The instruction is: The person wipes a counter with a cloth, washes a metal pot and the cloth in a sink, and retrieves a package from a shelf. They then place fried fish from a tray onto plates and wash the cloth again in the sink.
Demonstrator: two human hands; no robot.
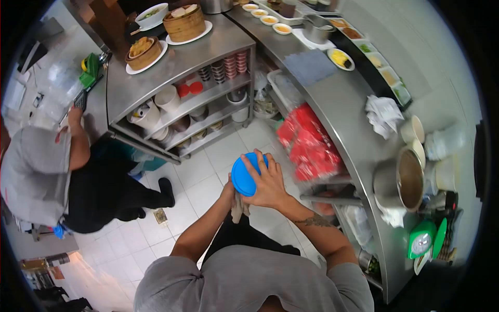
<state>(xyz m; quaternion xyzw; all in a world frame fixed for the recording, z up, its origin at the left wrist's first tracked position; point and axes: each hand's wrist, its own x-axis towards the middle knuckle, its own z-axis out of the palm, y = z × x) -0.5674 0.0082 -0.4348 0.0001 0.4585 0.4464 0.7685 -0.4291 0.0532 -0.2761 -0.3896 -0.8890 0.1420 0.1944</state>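
Observation:
A round blue lid (242,176) is in front of my body, above the floor. My right hand (270,183) grips it from above and the right, with fingers spread across its top. My left hand (227,192) is closed at the lid's left lower side. From under that hand hangs a beige cloth (239,209). Whatever the lid sits on is hidden beneath it and my hands.
At right, a steel counter (343,109) holds a large pot (387,182) and a green scale (422,238). Red plastic packages (309,143) sit below. Ahead, bamboo steamers (184,25) stand on another steel table (228,39). A co-worker (41,171) stands at left.

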